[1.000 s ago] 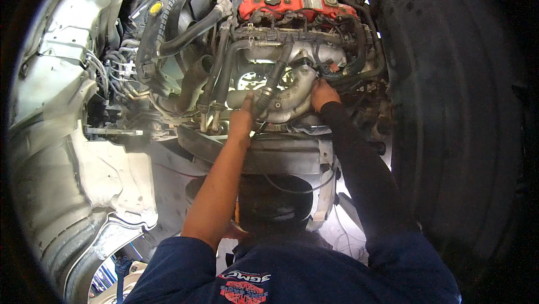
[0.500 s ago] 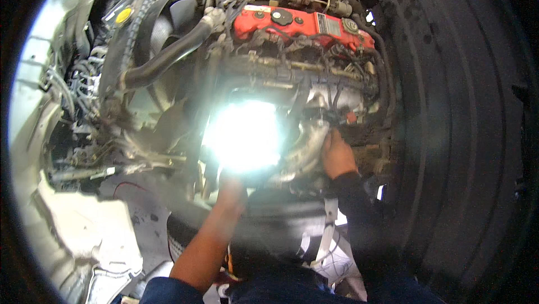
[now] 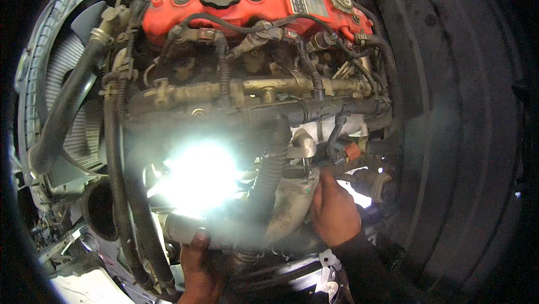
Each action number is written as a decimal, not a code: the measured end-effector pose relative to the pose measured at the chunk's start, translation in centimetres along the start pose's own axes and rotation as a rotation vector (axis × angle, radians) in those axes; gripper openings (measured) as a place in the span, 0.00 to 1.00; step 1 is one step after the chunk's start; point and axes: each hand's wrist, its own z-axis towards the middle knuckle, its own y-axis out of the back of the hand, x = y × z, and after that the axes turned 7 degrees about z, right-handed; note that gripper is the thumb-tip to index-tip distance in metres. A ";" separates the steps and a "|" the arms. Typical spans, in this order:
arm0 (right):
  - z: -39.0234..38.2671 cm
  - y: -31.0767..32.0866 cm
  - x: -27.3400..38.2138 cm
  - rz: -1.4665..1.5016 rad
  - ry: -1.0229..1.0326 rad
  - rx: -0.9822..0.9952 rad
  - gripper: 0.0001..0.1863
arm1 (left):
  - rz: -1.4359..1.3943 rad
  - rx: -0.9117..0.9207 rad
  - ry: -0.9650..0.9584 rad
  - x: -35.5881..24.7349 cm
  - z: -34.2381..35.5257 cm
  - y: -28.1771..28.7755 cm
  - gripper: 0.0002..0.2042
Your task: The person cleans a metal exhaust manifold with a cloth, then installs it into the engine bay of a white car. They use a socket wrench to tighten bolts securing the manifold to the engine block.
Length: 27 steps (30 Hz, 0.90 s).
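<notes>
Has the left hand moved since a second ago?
Yes. The left hand has dropped from the dirty metal pipe down below it, beneath a bright glare.

Blown-out central glare — dim surroundings, dark fisheye rim

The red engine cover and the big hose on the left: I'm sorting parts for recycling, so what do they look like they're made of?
The red engine cover looks like painted metal: glossy red coat, bolted down, chipped and grimy at the edges. The big hose looks like black rubber: matte, smoothly curved, clamped at its top end. Neither can be confirmed by sight alone.
</notes>
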 end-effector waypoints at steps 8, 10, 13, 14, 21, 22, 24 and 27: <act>0.4 0.2 0.2 0.008 0.005 0.002 0.16 | 0.032 0.017 0.073 -0.1 -0.1 1.5 0.29; 0.5 0.2 0.1 0.009 0.025 0.011 0.16 | 0.061 0.032 0.105 -0.4 -0.1 2.0 0.27; 0.5 0.3 -0.1 0.020 0.025 0.045 0.17 | 0.102 0.062 0.142 -0.7 -0.4 2.4 0.23; 0.5 0.4 -0.1 0.028 0.024 0.056 0.18 | 0.113 0.074 0.151 -1.0 -0.5 2.5 0.22; 0.8 0.5 -0.3 0.077 0.025 0.130 0.23 | 0.082 0.026 0.105 -0.9 -1.0 2.0 0.20; 0.9 0.6 -0.3 0.084 0.023 0.145 0.23 | 0.063 0.019 0.096 -0.8 -0.8 2.0 0.26; 1.0 0.6 -0.2 0.094 -0.001 0.171 0.23 | 0.048 0.006 0.082 -0.7 -0.8 2.1 0.32; 1.2 0.6 -0.1 0.118 -0.028 0.191 0.23 | 0.041 0.003 0.078 -0.7 -0.7 2.3 0.31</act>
